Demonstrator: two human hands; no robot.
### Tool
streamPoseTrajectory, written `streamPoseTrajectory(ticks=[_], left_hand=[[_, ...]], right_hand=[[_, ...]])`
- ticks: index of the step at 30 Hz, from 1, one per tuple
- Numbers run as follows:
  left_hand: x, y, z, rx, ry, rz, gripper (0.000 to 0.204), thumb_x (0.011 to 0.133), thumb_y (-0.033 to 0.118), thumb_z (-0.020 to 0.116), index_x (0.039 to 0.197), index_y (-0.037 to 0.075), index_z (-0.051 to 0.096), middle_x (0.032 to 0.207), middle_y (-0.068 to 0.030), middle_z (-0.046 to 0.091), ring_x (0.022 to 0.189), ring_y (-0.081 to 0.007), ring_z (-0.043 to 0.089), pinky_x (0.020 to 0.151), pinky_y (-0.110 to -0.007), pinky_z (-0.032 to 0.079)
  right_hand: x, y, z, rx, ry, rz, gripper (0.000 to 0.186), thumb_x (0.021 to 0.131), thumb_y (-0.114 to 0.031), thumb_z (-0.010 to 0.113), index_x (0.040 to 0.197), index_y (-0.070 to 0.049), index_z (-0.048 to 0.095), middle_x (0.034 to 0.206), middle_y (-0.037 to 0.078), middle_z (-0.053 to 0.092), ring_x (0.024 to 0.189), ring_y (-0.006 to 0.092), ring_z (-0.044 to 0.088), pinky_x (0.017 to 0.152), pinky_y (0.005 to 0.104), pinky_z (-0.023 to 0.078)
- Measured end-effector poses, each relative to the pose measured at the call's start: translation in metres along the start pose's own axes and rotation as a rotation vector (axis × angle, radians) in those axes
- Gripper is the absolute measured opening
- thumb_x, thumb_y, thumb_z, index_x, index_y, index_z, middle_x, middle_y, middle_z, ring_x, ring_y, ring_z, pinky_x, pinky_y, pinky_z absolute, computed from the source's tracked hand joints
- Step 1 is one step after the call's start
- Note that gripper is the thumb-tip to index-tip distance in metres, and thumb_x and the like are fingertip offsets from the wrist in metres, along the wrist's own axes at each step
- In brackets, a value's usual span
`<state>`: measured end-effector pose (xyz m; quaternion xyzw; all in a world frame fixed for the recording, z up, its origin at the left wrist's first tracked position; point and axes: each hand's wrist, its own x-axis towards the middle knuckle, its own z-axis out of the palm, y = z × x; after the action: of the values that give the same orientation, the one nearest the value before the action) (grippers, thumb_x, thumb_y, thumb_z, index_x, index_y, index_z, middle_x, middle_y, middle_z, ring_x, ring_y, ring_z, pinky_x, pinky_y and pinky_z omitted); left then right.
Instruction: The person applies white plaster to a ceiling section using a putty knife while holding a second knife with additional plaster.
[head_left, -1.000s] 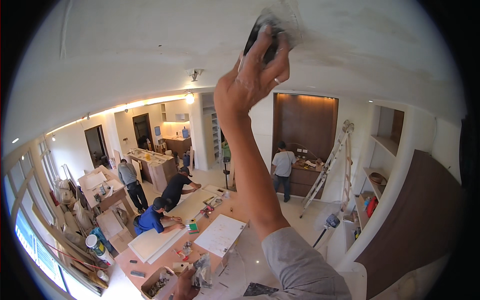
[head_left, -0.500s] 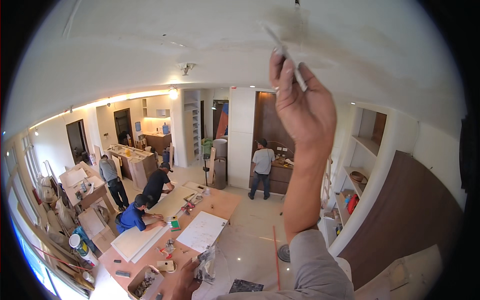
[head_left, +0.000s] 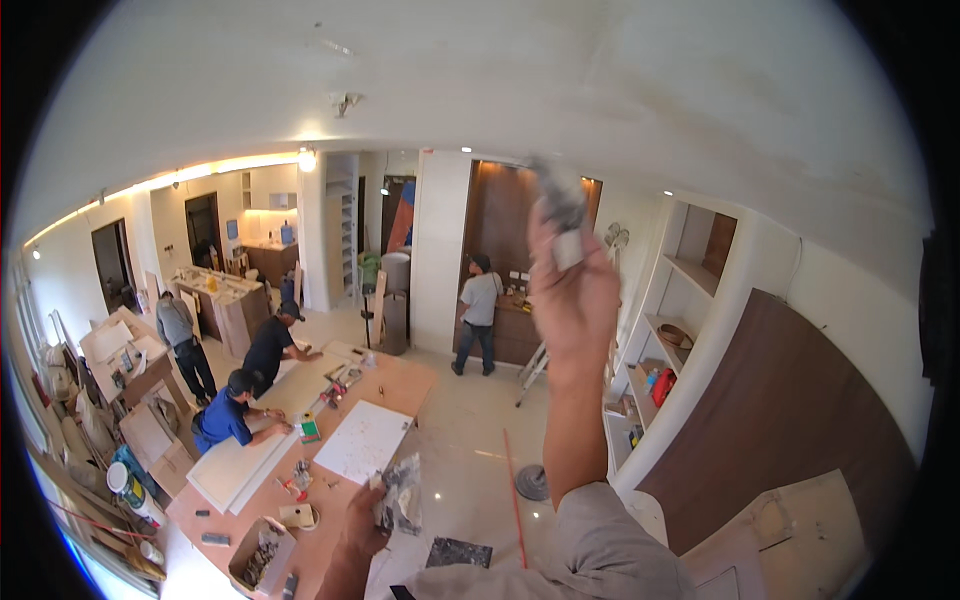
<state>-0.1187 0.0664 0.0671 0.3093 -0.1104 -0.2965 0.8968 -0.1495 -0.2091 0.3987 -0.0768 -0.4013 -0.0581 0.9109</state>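
My right hand (head_left: 570,285) is raised, its fingers wrapped round a blurred, putty-smeared flat scraper (head_left: 560,200). The blade is angled upward below the stained white ceiling (head_left: 620,60); contact with the surface is not visible. Low in the middle, my left hand (head_left: 362,515) grips a crumpled, pale, dark-smudged plastic bag or sheet (head_left: 405,490), whose contents I cannot make out. It is beside the wooden worktable (head_left: 400,375), with a white board (head_left: 360,440) and a box of small pieces (head_left: 265,555) nearby. A dark smeared plate (head_left: 460,552) lies below.
Co-workers in blue (head_left: 220,420) and black (head_left: 268,350) bend over the table. Another (head_left: 478,305) stands at a wood-panelled recess, one (head_left: 180,340) farther left. A ladder (head_left: 530,375), shelving (head_left: 670,340) and a curved brown panel (head_left: 780,420) are right; stacked materials (head_left: 90,430) line the left.
My right hand has come down from the ceiling with the tool, whose angle has changed. The view has shifted, bringing more of the room's right side and floor into sight.
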Motion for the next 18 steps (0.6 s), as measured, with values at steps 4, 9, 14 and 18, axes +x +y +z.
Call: streamPoseTrajectory(ticks=[4, 9, 14, 18], left_hand=[[0.0, 0.009, 0.012, 0.061, 0.174, 0.247, 0.033, 0.101, 0.014, 0.052, 0.133, 0.005, 0.056, 0.121, -0.0073, 0.066, 0.106, -0.0199, 0.068, 0.089, -0.035, 0.057], [0.034, 0.001, 0.014, 0.029, 0.29, 0.415, 0.034, 0.104, 0.014, 0.052, 0.136, 0.005, 0.053, 0.125, -0.0091, 0.064, 0.112, -0.0212, 0.066, 0.092, -0.036, 0.057], [0.065, -0.031, 0.003, -0.067, 0.386, 0.508, 0.032, 0.105, 0.015, 0.054, 0.136, 0.008, 0.051, 0.125, -0.0073, 0.065, 0.109, -0.0199, 0.068, 0.089, -0.036, 0.059], [0.067, -0.028, 0.02, -0.084, 0.498, 0.457, 0.028, 0.104, 0.016, 0.055, 0.132, 0.01, 0.051, 0.112, -0.003, 0.065, 0.095, -0.015, 0.069, 0.07, -0.03, 0.06]], right_hand=[[-0.072, 0.024, -0.107, -0.413, 0.377, 0.117, 0.048, 0.11, -0.037, 0.038, 0.148, -0.01, 0.047, 0.149, 0.016, 0.054, 0.135, 0.036, 0.055, 0.1, 0.0596, 0.055], [-0.175, 0.056, -0.194, -0.442, 0.617, 0.312, 0.067, 0.105, -0.06, 0.036, 0.152, -0.013, 0.044, 0.151, 0.012, 0.053, 0.136, 0.0351, 0.054, 0.107, 0.0636, 0.043], [-0.244, 0.097, -0.229, -0.873, 0.618, 0.137, 0.064, 0.107, -0.052, 0.04, 0.15, -0.005, 0.044, 0.15, 0.014, 0.051, 0.139, 0.0309, 0.048, 0.116, 0.0541, 0.036], [-0.256, 0.095, -0.232, -1.625, -0.021, -0.006, 0.057, 0.11, -0.042, 0.036, 0.139, 0.003, 0.055, 0.141, 0.02, 0.056, 0.131, 0.035, 0.051, 0.111, 0.0441, 0.039]])
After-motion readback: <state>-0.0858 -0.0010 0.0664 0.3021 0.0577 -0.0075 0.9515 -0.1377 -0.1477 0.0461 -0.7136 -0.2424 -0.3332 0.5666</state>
